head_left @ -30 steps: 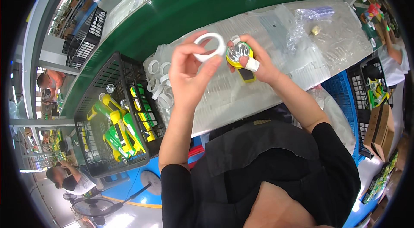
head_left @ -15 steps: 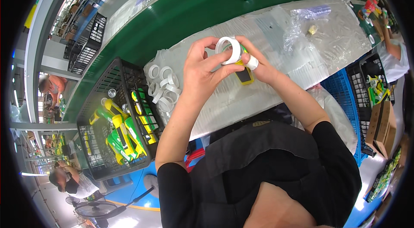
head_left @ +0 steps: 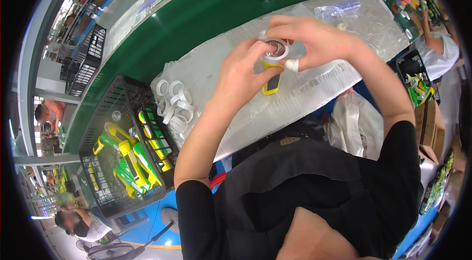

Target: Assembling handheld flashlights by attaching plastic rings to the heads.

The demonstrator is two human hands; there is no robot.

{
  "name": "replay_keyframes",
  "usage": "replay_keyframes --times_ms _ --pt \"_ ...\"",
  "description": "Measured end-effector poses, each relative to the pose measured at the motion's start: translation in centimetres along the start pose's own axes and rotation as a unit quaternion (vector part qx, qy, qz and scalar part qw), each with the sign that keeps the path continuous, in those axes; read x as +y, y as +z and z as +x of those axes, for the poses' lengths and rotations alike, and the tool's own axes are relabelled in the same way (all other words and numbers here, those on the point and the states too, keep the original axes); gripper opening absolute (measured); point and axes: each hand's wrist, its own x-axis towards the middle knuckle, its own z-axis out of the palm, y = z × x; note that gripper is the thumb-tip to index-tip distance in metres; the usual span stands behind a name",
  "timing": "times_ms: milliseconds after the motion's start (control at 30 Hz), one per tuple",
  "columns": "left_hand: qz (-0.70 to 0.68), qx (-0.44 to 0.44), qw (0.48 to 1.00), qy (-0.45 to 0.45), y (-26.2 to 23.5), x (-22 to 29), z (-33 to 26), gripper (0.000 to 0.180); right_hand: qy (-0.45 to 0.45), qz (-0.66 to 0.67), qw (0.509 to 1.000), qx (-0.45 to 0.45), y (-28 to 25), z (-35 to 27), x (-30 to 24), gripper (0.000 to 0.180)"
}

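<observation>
Pinching the white ring (head_left: 275, 52) onto the yellow flashlight (head_left: 271, 79) head, left hand (head_left: 244, 77) steadies the body while right hand (head_left: 314, 38) grips the rim, seemingly keeping it square.

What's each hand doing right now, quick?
Left hand: closed on the white ring, pressing it onto the yellow flashlight.
Right hand: fingers closed around the same ring and flashlight head.
</observation>
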Motion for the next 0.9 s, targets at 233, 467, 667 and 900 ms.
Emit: replay_keyframes --times_ms 233,467,667,900 --pt "-0.066 -0.008 0.997 -0.046 0.7 0.1 0.4 0.037 0.015 -0.062 0.979 -0.194 -2.2 2.1 -0.1 0.034" --pt "-0.065 0.006 0.998 -0.02 1.1 -0.5 0.6 0.036 0.149 -0.157 0.965 -0.145 -1.0 2.5 -1.1 0.036" --pt "-0.048 -0.006 0.997 -0.055 1.0 -0.5 0.7 0.037 0.22 -0.221 0.949 -0.054 0.4 2.0 -1.3 0.049" --pt "-0.058 0.031 0.997 -0.028 1.4 -0.6 0.4 0.037 0.065 -0.202 0.97 -0.115 -0.1 2.6 -1.5 0.046"
